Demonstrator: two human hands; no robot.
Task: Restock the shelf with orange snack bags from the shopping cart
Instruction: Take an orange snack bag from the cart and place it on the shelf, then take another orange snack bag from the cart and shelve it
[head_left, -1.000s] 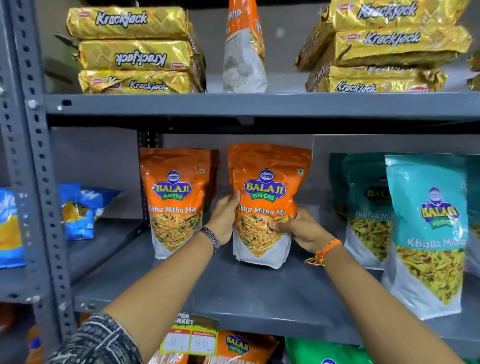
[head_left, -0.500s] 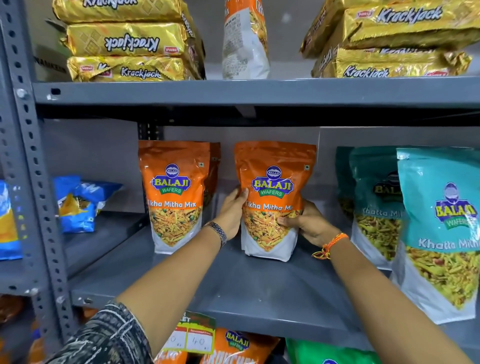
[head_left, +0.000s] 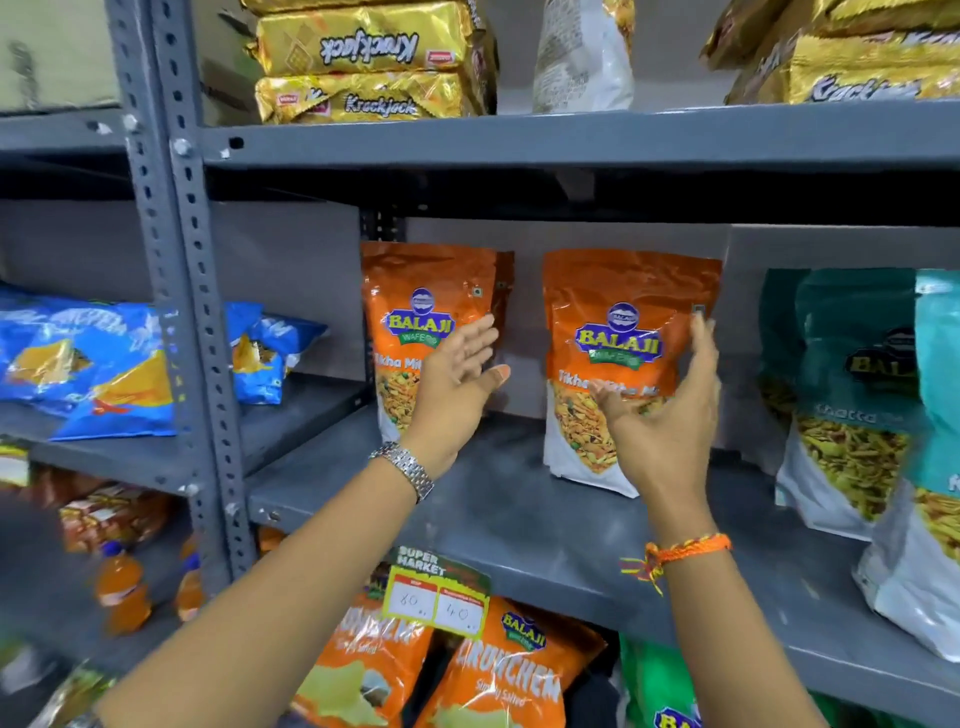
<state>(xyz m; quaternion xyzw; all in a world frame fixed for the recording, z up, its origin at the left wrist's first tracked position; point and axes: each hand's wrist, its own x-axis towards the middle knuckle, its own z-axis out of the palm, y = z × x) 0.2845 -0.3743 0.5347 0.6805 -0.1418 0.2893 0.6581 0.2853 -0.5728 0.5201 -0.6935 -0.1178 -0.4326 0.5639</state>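
Two orange Balaji snack bags stand upright on the grey middle shelf (head_left: 519, 519). The right orange bag (head_left: 623, 312) stands free in front of the back wall. My right hand (head_left: 670, 415) hovers open just in front of its lower right side, fingertips near its edge. The left orange bag (head_left: 415, 291) has another orange bag behind it. My left hand (head_left: 457, 384) is open, palm facing right, in front of that bag and holding nothing. The shopping cart is out of view.
Teal Balaji bags (head_left: 852, 395) crowd the shelf's right side. Gold Krackjack packs (head_left: 363, 73) lie stacked on the shelf above. Blue bags (head_left: 88, 374) sit in the left bay past the grey upright post (head_left: 176, 312). Orange Crunchem bags (head_left: 498, 670) and a price tag (head_left: 439, 597) are below.
Both hands have let go of the right orange bag and pulled back, opening. The bag now stands alone on the shelf. The view has shifted to the left.
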